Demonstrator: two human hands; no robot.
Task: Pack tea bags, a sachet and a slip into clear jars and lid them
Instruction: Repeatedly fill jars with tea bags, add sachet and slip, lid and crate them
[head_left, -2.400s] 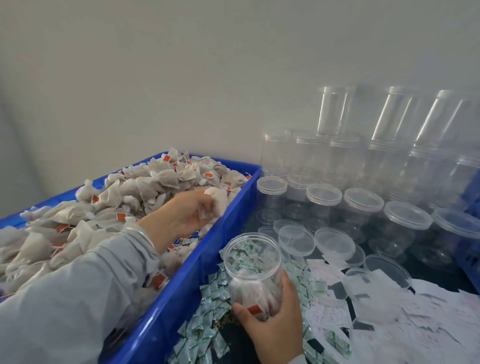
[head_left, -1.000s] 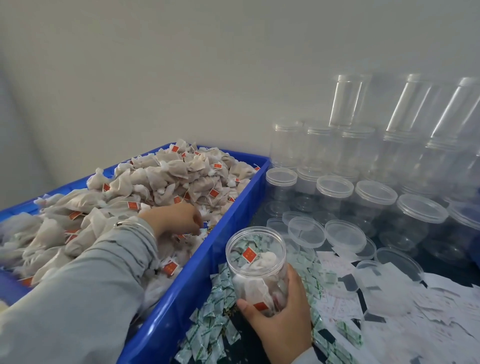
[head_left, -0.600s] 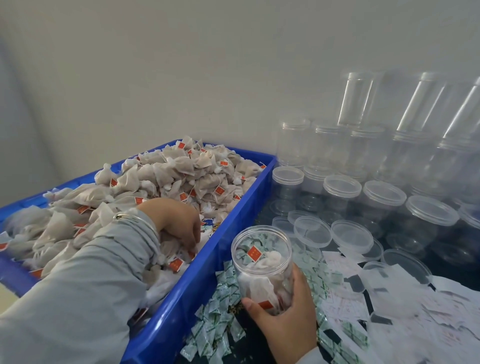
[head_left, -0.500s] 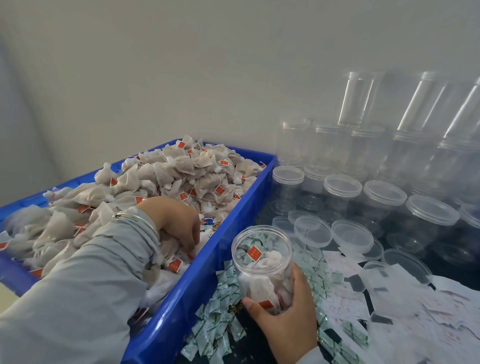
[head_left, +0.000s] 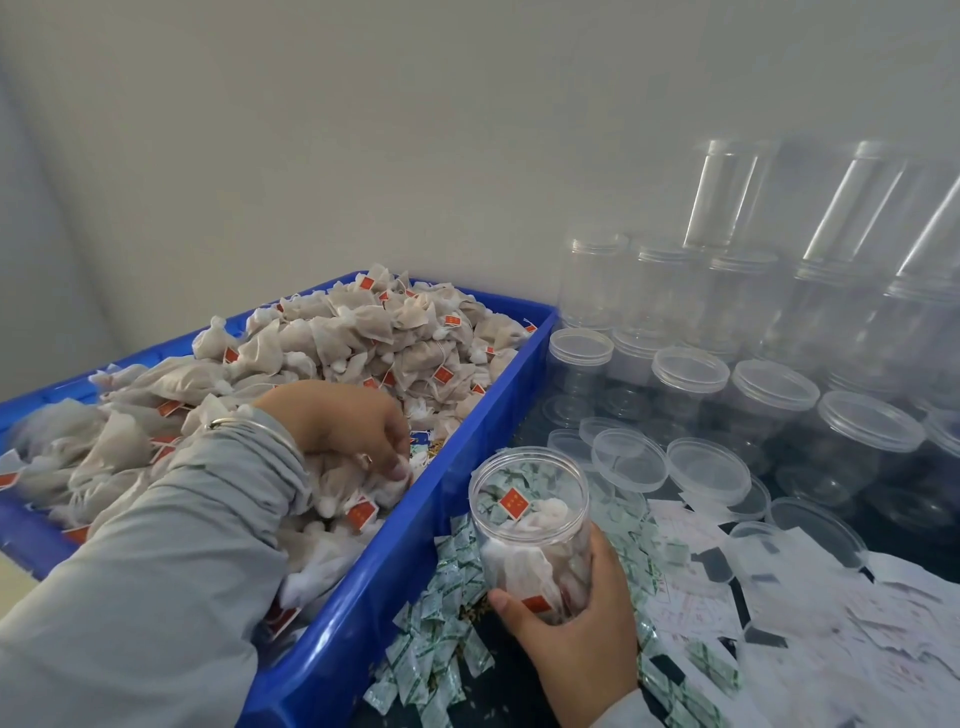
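A clear open jar (head_left: 532, 530) stands on the table, holding a few tea bags with red tags; my right hand (head_left: 576, 623) grips its lower part. My left hand (head_left: 343, 431) is down in the blue crate (head_left: 415, 587), fingers curled into the heap of white tea bags (head_left: 363, 343), gathering some near the crate's right wall. Green-and-white sachets (head_left: 441, 660) lie scattered around the jar's base. White paper slips (head_left: 831, 639) are spread to the right.
Loose clear lids (head_left: 706, 467) lie just behind the held jar. Behind them stand rows of empty lidded jars (head_left: 769, 410), stacked higher against the wall. The crate's right wall runs close along the jar's left side.
My left hand has pushed deeper into the tea bags and curled its fingers toward the crate's right wall. The jar and my right hand have stayed in place.
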